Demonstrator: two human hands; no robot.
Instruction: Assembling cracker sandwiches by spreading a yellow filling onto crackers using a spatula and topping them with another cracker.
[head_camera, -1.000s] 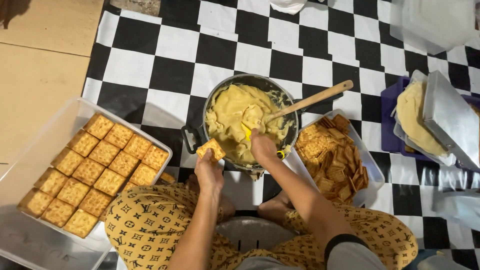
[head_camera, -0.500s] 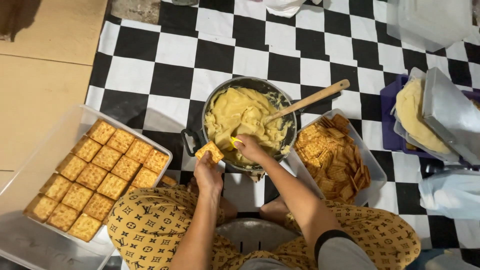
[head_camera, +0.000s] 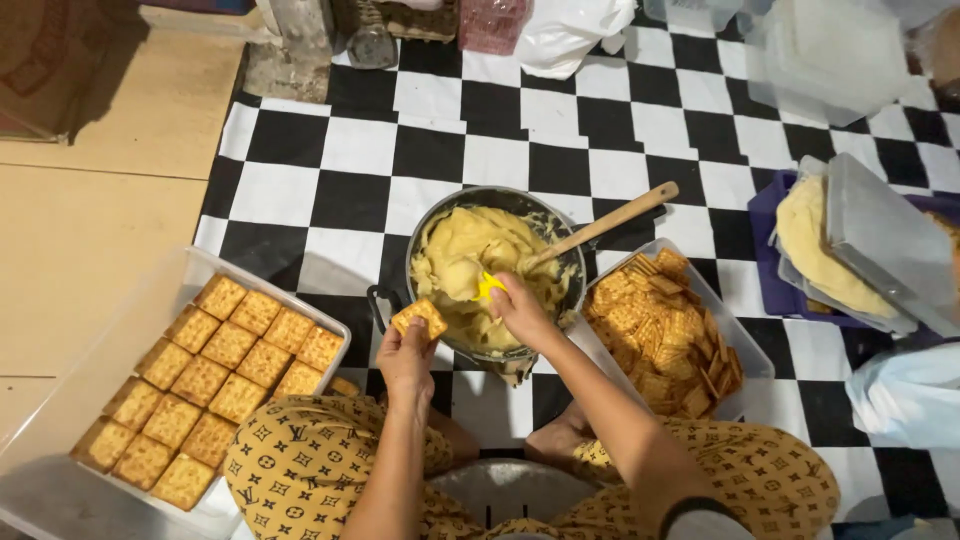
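My left hand (head_camera: 406, 362) holds a square golden cracker (head_camera: 419, 318) at the near rim of a dark round pot (head_camera: 552, 232). Pale yellow filling (head_camera: 470, 252) fills the pot. My right hand (head_camera: 520, 310) grips a small yellow spatula (head_camera: 488, 286) whose tip is in the filling. A wooden spoon (head_camera: 610, 224) leans in the pot, handle pointing up and right. A clear tray (head_camera: 180, 290) at my left carries rows of filled crackers (head_camera: 215, 375). Right of the pot, a clear tub (head_camera: 742, 345) holds several loose crackers (head_camera: 660, 330).
I sit on a black-and-white checkered mat (head_camera: 480, 130) in patterned yellow trousers (head_camera: 300, 470). A clear container of pale dough (head_camera: 815, 245) with a lid sits at far right. Plastic bags (head_camera: 580, 30) and boxes line the far edge. Bare tan floor (head_camera: 90, 240) lies left.
My right hand has drawn the yellow spatula lower in the filling, towards the pot's near rim and the cracker. The left hand has kept the cracker near the pot's rim.
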